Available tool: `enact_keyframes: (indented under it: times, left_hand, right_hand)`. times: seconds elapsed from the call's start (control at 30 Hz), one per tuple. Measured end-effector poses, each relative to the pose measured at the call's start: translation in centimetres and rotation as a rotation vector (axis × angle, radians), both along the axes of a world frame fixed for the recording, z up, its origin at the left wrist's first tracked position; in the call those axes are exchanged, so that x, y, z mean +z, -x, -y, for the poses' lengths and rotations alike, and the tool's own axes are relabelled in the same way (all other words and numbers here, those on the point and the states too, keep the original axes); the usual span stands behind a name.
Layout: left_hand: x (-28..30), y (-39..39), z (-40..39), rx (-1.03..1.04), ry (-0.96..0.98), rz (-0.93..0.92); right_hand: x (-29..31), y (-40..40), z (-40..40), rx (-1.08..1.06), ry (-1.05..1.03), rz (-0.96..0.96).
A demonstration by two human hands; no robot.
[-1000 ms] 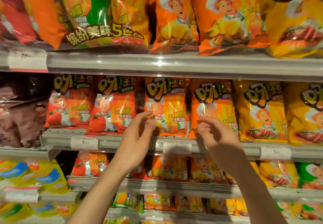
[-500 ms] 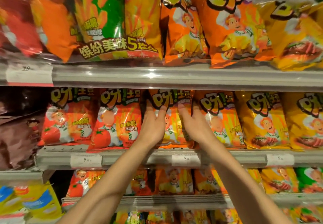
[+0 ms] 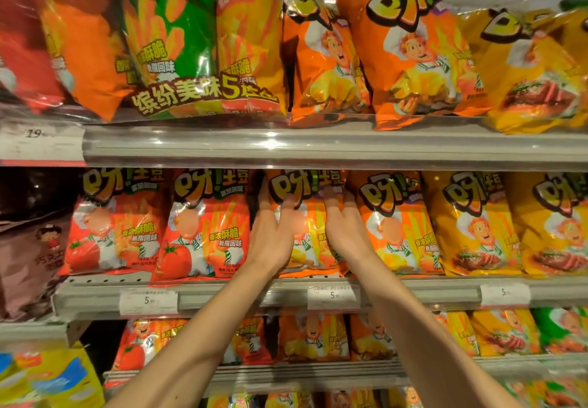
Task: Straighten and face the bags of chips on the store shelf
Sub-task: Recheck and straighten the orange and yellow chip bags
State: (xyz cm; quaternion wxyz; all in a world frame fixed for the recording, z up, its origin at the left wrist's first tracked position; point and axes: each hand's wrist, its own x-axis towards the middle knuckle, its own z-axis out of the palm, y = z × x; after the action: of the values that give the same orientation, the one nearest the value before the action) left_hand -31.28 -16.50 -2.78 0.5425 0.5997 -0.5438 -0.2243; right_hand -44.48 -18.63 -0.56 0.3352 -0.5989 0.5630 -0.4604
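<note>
Metal shelves (image 3: 318,148) cross the whole frame, packed with upright chip bags. On the middle shelf, at centre frame, stands an orange bag (image 3: 307,232) between a red tomato bag (image 3: 203,226) to its left and another orange bag (image 3: 397,226) to its right. The left hand (image 3: 272,232) and right hand (image 3: 345,229) each grasp the centre bag by a side edge, fingers reaching its top. A price tag (image 3: 333,295) sits below.

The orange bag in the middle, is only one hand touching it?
No, both the left hand and the right hand rest on the orange bag, one at each side.
</note>
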Motion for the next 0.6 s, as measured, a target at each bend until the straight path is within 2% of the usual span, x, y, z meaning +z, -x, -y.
enact_keyframes:
  times: [0.23,0.37,0.6]
  left_hand:
    - [0.5,0.2,0.1,-0.041,-0.101,-0.056]
    - [0.1,-0.5,0.4,-0.043,-0.162,-0.012]
    - [0.7,-0.6,1.4,-0.046,-0.074,-0.093]
  right_hand:
    - [0.0,0.2,0.3,-0.02,0.025,0.01]
    - [0.1,0.0,-0.1,-0.024,0.04,0.006]
    - [0.4,0.3,-0.2,-0.027,0.061,-0.038]
